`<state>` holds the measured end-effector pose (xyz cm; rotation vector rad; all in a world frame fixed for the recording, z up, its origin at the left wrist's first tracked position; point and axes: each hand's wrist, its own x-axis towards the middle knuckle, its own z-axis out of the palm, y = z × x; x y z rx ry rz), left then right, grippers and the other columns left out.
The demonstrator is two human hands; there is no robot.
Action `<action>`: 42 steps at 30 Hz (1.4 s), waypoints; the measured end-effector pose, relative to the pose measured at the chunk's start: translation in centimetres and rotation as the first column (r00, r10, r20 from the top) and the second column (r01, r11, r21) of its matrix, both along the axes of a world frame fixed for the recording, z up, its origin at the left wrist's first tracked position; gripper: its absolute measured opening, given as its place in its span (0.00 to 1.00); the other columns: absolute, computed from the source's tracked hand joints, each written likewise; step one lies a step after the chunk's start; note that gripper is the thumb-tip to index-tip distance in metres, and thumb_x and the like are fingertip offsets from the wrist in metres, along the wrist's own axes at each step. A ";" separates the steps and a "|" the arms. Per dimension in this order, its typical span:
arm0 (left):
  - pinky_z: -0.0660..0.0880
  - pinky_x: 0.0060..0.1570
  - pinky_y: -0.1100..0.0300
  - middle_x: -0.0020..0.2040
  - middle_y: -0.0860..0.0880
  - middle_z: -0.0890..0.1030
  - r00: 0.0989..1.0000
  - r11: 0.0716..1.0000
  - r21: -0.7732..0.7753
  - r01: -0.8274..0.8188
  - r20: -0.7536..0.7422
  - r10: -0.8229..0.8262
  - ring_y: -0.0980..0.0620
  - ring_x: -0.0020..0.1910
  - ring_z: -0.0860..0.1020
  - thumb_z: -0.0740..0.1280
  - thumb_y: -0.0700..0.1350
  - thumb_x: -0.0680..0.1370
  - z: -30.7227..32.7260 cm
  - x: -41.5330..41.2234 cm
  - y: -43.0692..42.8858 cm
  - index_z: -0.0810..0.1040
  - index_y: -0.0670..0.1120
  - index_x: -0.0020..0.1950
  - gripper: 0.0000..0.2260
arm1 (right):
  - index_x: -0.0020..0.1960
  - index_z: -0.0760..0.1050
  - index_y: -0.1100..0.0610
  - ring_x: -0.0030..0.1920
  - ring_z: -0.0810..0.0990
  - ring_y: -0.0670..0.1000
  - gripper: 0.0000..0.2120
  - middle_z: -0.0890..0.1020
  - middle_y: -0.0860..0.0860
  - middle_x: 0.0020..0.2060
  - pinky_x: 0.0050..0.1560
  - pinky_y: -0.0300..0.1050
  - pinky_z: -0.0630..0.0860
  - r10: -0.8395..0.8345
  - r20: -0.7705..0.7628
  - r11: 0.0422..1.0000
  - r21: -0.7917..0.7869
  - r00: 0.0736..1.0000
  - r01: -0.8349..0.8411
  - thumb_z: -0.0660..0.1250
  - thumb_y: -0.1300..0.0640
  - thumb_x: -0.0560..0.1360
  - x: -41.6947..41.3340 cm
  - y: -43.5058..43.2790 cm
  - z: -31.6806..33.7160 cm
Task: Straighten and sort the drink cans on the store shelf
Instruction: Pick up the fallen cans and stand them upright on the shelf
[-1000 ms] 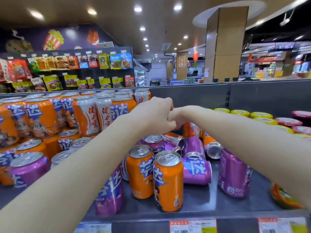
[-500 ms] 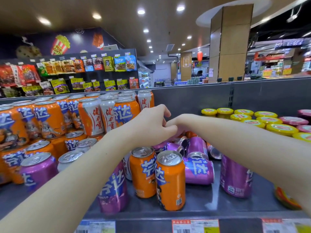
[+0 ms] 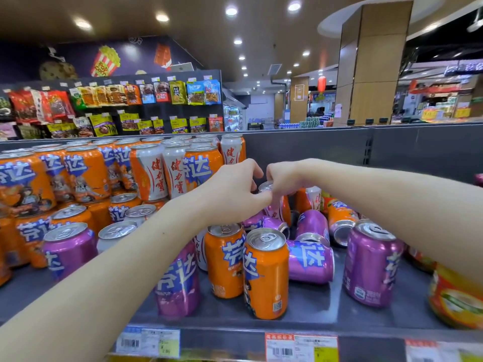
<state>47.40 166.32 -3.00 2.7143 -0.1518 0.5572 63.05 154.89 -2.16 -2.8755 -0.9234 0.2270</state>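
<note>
both hands (image 3: 261,188) now raised off the heap, a white-and-orange can (image 3: 278,205) lifted upright between them

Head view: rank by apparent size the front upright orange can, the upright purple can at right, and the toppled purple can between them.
1. upright purple can and front orange can: alike, both near the camera.
2. toppled purple can: smallest.

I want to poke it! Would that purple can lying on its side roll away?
Probably, a little. The purple can lies on its round side on the smooth shelf. The upright orange can right beside it would likely stop it one way.
</note>
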 end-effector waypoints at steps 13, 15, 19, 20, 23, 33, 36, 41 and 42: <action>0.78 0.50 0.61 0.59 0.50 0.81 0.995 0.994 0.100 0.040 -0.100 -0.030 0.53 0.55 0.79 0.70 0.54 0.79 0.0 4.1 -2.4 0.74 0.49 0.70 0.21 | 0.58 0.80 0.59 0.41 0.88 0.50 0.16 0.86 0.52 0.45 0.47 0.49 0.85 -0.085 0.124 0.990 0.119 0.989 0.070 0.76 0.57 0.72 -0.9 -6.6 2.6; 0.79 0.51 0.60 0.58 0.50 0.81 0.991 0.991 0.124 0.056 -0.125 -0.040 0.52 0.54 0.80 0.70 0.53 0.78 0.3 4.7 -2.9 0.75 0.49 0.68 0.20 | 0.53 0.83 0.62 0.38 0.88 0.51 0.11 0.87 0.54 0.40 0.45 0.50 0.86 -0.146 0.114 0.989 0.050 0.983 0.141 0.75 0.58 0.73 -0.5 -7.8 2.9; 0.78 0.47 0.60 0.56 0.51 0.82 0.984 0.983 0.168 0.076 -0.172 -0.047 0.52 0.52 0.80 0.70 0.52 0.78 0.6 5.9 -4.3 0.80 0.49 0.63 0.16 | 0.63 0.75 0.71 0.40 0.86 0.60 0.20 0.84 0.63 0.47 0.48 0.52 0.84 -0.356 -0.105 0.928 -0.158 0.928 0.338 0.71 0.57 0.79 0.6 -9.4 1.4; 0.79 0.49 0.59 0.56 0.51 0.82 0.980 0.979 0.188 0.084 -0.191 -0.047 0.52 0.52 0.80 0.70 0.53 0.78 0.5 6.2 -4.7 0.80 0.49 0.62 0.15 | 0.66 0.73 0.72 0.40 0.85 0.60 0.22 0.83 0.65 0.51 0.47 0.51 0.84 -0.393 -0.115 0.909 -0.195 0.912 0.367 0.69 0.57 0.80 0.8 -9.7 0.8; 0.80 0.51 0.56 0.54 0.51 0.83 0.966 0.965 0.237 0.111 -0.255 -0.049 0.52 0.50 0.81 0.71 0.55 0.77 0.2 6.9 -5.6 0.81 0.50 0.60 0.14 | 0.71 0.68 0.71 0.37 0.84 0.59 0.26 0.81 0.66 0.59 0.46 0.50 0.82 -0.453 -0.143 0.881 -0.226 0.880 0.416 0.65 0.52 0.82 1.4 -10.0 -0.4; 0.81 0.53 0.54 0.56 0.51 0.82 0.968 0.967 0.217 0.136 -0.236 -0.083 0.52 0.51 0.80 0.70 0.57 0.78 0.1 6.1 -4.4 0.79 0.51 0.64 0.17 | 0.78 0.59 0.66 0.61 0.81 0.63 0.41 0.70 0.63 0.72 0.35 0.49 0.83 -0.534 -0.286 0.845 -0.136 0.796 0.518 0.74 0.46 0.76 3.4 -10.1 -3.2; 0.81 0.51 0.56 0.56 0.52 0.82 0.967 0.969 0.190 0.157 -0.231 -0.111 0.54 0.51 0.80 0.69 0.57 0.78 -0.4 5.9 -4.4 0.79 0.51 0.63 0.17 | 0.76 0.64 0.64 0.49 0.85 0.58 0.40 0.76 0.60 0.68 0.58 0.52 0.80 -0.517 -0.271 0.856 -0.158 0.812 0.492 0.75 0.44 0.74 3.1 -10.4 -3.2; 0.77 0.44 0.63 0.53 0.53 0.80 0.967 0.968 0.178 0.179 -0.214 -0.140 0.54 0.50 0.79 0.69 0.56 0.79 -0.9 5.6 -4.4 0.78 0.51 0.65 0.17 | 0.71 0.69 0.69 0.42 0.84 0.55 0.38 0.80 0.61 0.57 0.55 0.51 0.82 -0.495 -0.329 0.868 -0.162 0.804 0.469 0.80 0.51 0.70 3.5 -11.1 -3.0; 0.76 0.43 0.65 0.53 0.53 0.80 0.967 0.967 0.177 0.183 -0.210 -0.145 0.54 0.50 0.79 0.69 0.55 0.79 -1.0 5.5 -4.4 0.78 0.50 0.65 0.17 | 0.71 0.68 0.69 0.44 0.84 0.55 0.38 0.80 0.61 0.58 0.55 0.51 0.82 -0.495 -0.341 0.868 -0.172 0.799 0.465 0.80 0.52 0.70 3.5 -11.1 -3.0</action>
